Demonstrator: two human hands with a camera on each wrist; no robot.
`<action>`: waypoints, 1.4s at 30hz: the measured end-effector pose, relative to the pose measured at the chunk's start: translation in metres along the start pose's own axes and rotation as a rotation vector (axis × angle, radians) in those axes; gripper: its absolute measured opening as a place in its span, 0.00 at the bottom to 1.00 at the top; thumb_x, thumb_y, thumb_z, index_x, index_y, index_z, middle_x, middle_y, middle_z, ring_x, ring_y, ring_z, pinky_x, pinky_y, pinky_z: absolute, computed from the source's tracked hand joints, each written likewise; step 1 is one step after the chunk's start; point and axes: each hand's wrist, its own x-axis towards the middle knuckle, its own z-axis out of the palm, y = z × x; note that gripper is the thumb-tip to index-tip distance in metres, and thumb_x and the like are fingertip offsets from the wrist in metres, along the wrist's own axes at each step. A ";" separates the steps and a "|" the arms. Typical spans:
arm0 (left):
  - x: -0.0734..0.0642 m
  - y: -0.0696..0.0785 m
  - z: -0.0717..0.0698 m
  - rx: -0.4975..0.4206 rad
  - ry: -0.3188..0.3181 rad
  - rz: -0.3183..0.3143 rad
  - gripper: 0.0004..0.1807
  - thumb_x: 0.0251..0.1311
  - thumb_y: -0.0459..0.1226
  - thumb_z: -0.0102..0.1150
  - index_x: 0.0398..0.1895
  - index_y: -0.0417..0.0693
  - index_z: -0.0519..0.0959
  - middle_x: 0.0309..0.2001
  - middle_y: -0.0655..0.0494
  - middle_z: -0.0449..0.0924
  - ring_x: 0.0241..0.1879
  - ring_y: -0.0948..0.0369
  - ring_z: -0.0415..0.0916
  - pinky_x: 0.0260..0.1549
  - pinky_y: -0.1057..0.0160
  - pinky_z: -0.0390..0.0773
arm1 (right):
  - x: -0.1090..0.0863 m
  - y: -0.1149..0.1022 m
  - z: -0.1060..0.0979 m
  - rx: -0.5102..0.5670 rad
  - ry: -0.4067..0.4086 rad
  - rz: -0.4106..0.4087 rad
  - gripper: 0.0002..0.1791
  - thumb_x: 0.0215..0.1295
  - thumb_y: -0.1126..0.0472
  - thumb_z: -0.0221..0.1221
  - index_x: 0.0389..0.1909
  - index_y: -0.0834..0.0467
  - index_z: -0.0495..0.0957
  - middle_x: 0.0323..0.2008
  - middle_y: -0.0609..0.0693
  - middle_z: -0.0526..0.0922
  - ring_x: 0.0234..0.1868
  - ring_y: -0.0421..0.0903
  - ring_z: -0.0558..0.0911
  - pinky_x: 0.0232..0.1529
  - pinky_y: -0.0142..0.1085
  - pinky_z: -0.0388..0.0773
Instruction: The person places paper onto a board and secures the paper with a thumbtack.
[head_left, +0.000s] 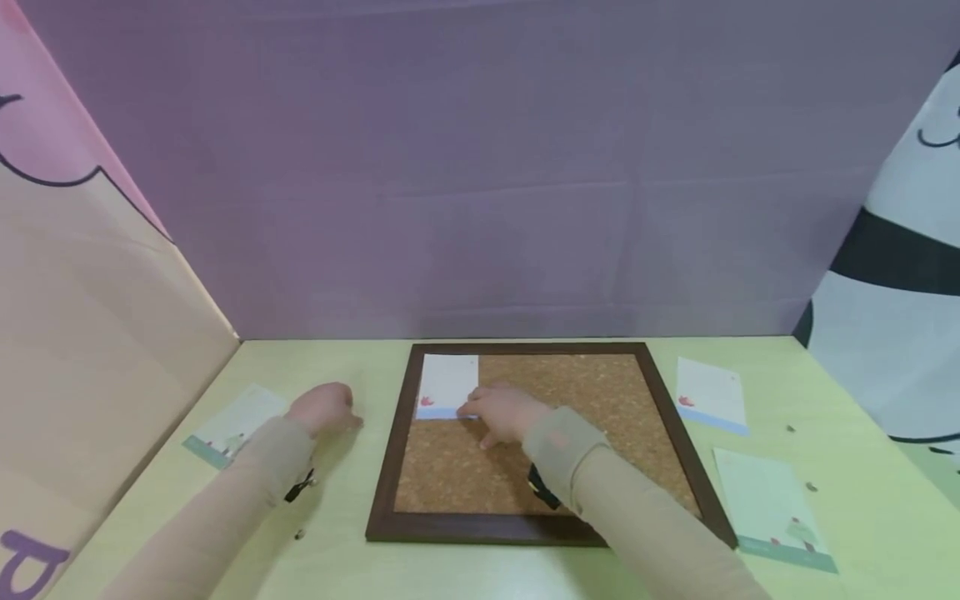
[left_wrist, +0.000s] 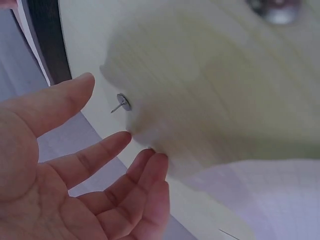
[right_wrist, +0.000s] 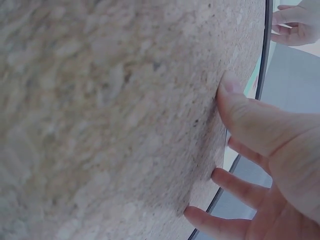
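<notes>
My left hand is low over the table, left of the corkboard. In the left wrist view a silver thumbtack lies on the tabletop with its pin sticking out, between the parted thumb and fingers and apart from them. My right hand has its fingers spread, the fingertips at the lower right corner of a white card with a blue edge and a red picture. That card lies in the upper left of the brown-framed corkboard. In the right wrist view the fingers reach the cork surface.
A green-edged card lies partly under the left forearm. To the board's right are another white card and a green card, with small tacks beside them. Another tack sits near the left forearm. A purple backdrop rises behind.
</notes>
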 end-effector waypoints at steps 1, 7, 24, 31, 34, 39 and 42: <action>0.000 -0.001 0.000 -0.002 -0.002 -0.001 0.23 0.53 0.39 0.63 0.46 0.30 0.74 0.47 0.35 0.78 0.47 0.42 0.75 0.48 0.45 0.74 | 0.000 0.000 0.000 0.002 -0.002 0.004 0.32 0.53 0.56 0.66 0.62 0.48 0.71 0.65 0.49 0.68 0.67 0.51 0.66 0.68 0.45 0.61; -0.004 -0.001 0.001 -0.008 -0.005 -0.003 0.24 0.53 0.39 0.63 0.48 0.29 0.73 0.49 0.34 0.77 0.49 0.40 0.74 0.51 0.44 0.73 | 0.000 -0.001 0.000 0.000 -0.010 0.010 0.33 0.54 0.56 0.65 0.63 0.48 0.70 0.67 0.50 0.66 0.68 0.52 0.65 0.69 0.47 0.59; -0.008 -0.006 0.009 0.021 0.085 0.111 0.10 0.50 0.33 0.64 0.31 0.34 0.75 0.31 0.44 0.79 0.33 0.50 0.76 0.40 0.48 0.76 | 0.000 -0.002 0.001 0.010 -0.015 0.013 0.32 0.56 0.56 0.65 0.64 0.49 0.69 0.67 0.50 0.66 0.69 0.51 0.63 0.70 0.46 0.56; -0.005 -0.008 0.012 0.029 0.105 0.136 0.07 0.49 0.30 0.63 0.26 0.37 0.74 0.28 0.47 0.78 0.30 0.52 0.74 0.36 0.50 0.75 | 0.001 -0.001 0.002 0.004 -0.004 0.006 0.31 0.56 0.57 0.65 0.63 0.49 0.70 0.66 0.50 0.68 0.68 0.51 0.65 0.70 0.45 0.58; -0.005 -0.008 0.013 0.023 0.111 0.135 0.06 0.49 0.29 0.63 0.25 0.37 0.74 0.26 0.49 0.76 0.28 0.54 0.72 0.35 0.51 0.75 | -0.001 -0.002 0.001 0.004 -0.002 0.005 0.31 0.57 0.57 0.65 0.63 0.49 0.70 0.65 0.50 0.68 0.68 0.52 0.65 0.69 0.45 0.59; -0.005 -0.009 0.015 0.004 0.111 0.142 0.05 0.48 0.28 0.62 0.24 0.38 0.74 0.26 0.49 0.77 0.29 0.54 0.73 0.35 0.52 0.76 | -0.002 -0.003 0.000 0.002 0.002 0.009 0.30 0.57 0.57 0.65 0.63 0.49 0.71 0.65 0.50 0.69 0.67 0.51 0.66 0.69 0.45 0.60; -0.006 -0.011 0.014 0.004 0.107 0.146 0.05 0.48 0.27 0.62 0.25 0.38 0.74 0.28 0.48 0.78 0.31 0.53 0.74 0.37 0.51 0.76 | -0.002 -0.003 0.001 0.019 -0.008 0.015 0.30 0.57 0.58 0.65 0.63 0.50 0.71 0.65 0.50 0.68 0.68 0.51 0.65 0.69 0.44 0.59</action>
